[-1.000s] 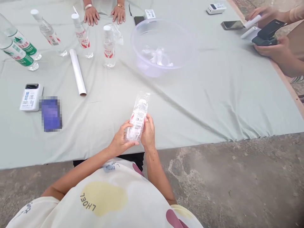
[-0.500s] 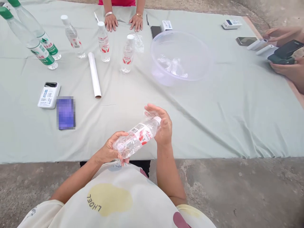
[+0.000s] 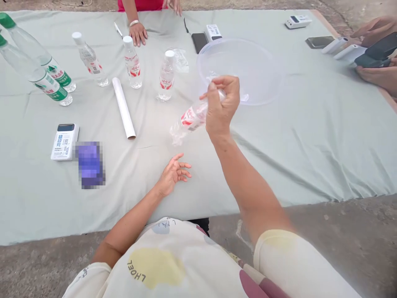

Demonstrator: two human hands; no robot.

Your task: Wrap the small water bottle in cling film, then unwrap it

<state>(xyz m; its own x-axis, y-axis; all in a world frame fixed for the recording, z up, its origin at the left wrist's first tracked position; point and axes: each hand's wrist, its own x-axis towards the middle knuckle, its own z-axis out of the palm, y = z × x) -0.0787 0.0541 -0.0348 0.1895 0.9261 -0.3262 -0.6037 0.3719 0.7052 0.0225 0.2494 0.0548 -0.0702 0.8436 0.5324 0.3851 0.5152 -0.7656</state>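
My right hand (image 3: 223,105) is closed round the cap end of a water bottle (image 3: 192,118) with a red and white label. It holds the bottle tilted above the cloth, base toward the lower left, with clear plastic wrap bunched around that base. Just behind the hand is the rim of a translucent plastic basin (image 3: 263,101); clear film (image 3: 245,97) shows inside it. Lower down, my left hand (image 3: 174,174) is empty over the table, its fingers apart. Another bottle (image 3: 166,78) stands upright to the left of the held one, beside crumpled clear wrap (image 3: 181,61).
Two more small bottles (image 3: 132,64) and two tall green-capped bottles (image 3: 56,74) stand at the left. A white roll (image 3: 124,108), a white power bank (image 3: 64,142) and a blurred purple item (image 3: 90,163) lie nearer. Other people's hands (image 3: 138,33) are across and at the right.
My right hand has carried the bottle up and away toward the basin, and my left hand has let go of it. Across the table, one of the other person's hands has lifted off the cloth.
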